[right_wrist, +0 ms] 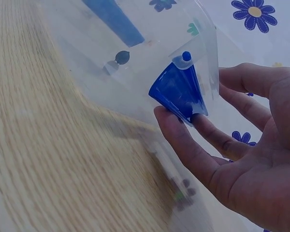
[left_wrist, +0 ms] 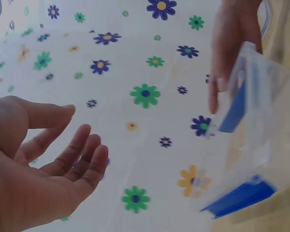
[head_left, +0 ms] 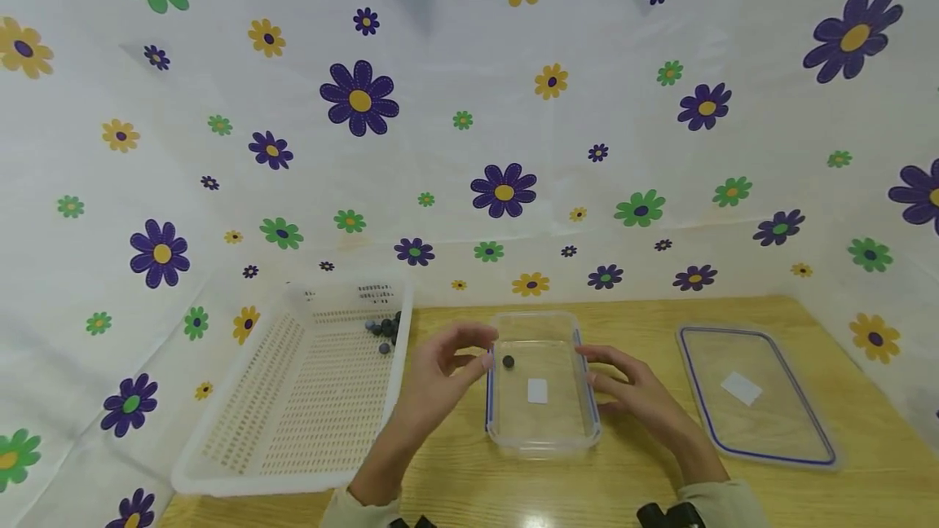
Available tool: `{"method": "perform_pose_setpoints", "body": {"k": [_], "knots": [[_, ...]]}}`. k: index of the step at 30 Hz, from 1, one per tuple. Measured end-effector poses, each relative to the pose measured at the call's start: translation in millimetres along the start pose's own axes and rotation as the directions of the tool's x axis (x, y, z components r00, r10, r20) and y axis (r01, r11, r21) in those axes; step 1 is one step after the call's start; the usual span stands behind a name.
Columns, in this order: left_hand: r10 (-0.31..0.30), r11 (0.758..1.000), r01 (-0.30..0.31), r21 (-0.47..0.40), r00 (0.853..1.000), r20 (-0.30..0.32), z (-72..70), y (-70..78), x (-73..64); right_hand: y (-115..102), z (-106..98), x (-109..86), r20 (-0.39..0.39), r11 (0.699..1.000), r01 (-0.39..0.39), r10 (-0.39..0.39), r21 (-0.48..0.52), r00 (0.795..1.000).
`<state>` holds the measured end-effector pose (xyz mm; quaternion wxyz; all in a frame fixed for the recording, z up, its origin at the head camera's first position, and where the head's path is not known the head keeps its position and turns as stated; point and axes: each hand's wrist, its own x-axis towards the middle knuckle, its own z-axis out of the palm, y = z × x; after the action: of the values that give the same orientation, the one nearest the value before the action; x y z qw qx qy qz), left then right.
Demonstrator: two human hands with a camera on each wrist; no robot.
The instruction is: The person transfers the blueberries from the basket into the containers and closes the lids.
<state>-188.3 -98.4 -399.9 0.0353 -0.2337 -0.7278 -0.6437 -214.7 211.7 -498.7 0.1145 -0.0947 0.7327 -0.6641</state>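
Box (head_left: pixel 563 373) long axis 12–6; right hand (head_left: pixel 649 399) nearer, fingers loose, touching 3 o'clock latch (right_wrist: pixel 176 89); left hand (head_left: pixel 434 381) at 10, loose, empty.

Shows a white cloth (head_left: pixel 455 63) printed with purple, yellow and green flowers (head_left: pixel 359 100) from 9 through 12 to 3 o'clock; toward 6 o'clock, a wood-grained tabletop (head_left: pixel 543 486).

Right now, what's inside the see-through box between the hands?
One blueberry sits in the clear container, near its left wall. A white label shows at the bottom, inside or underneath, I can't tell; whatever it covers is hidden.
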Motion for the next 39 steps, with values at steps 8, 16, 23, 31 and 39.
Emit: {"method": "perform_pose_setpoints", "body": {"k": [8, 16, 23, 31, 39], "knots": [[0.049, 0.992, -0.034, 0.121, 0.992, -0.117, -63.9, 27.6, 12.5, -0.2, -1.9, -0.8, 0.014, 0.999, 0.036, -0.036, -0.004, 0.999], [0.065, 0.980, 0.005, 0.199, 0.936, -0.347, -115.8, -4.5, 36.2, 3.5, -1.2, -2.7, 0.002, 1.000, 0.021, -0.021, 0.005, 1.000], [-0.080, 0.950, 0.185, 0.252, 0.924, -0.375, -149.3, -45.4, 45.6, 2.5, -1.2, -2.8, -0.010, 1.000, 0.014, -0.014, 0.007, 1.000], [-0.226, 0.832, 0.309, 0.461, 0.947, -0.227, -168.8, -91.2, 39.8, 2.9, 1.5, -1.0, 0.004, 1.000, 0.018, -0.018, 0.014, 1.000], [-0.358, 0.761, 0.401, 0.509, 0.915, -0.185, -168.3, -130.6, 36.2, 3.4, -1.7, -1.2, -0.012, 1.000, 0.008, -0.008, -0.002, 1.000]]}}
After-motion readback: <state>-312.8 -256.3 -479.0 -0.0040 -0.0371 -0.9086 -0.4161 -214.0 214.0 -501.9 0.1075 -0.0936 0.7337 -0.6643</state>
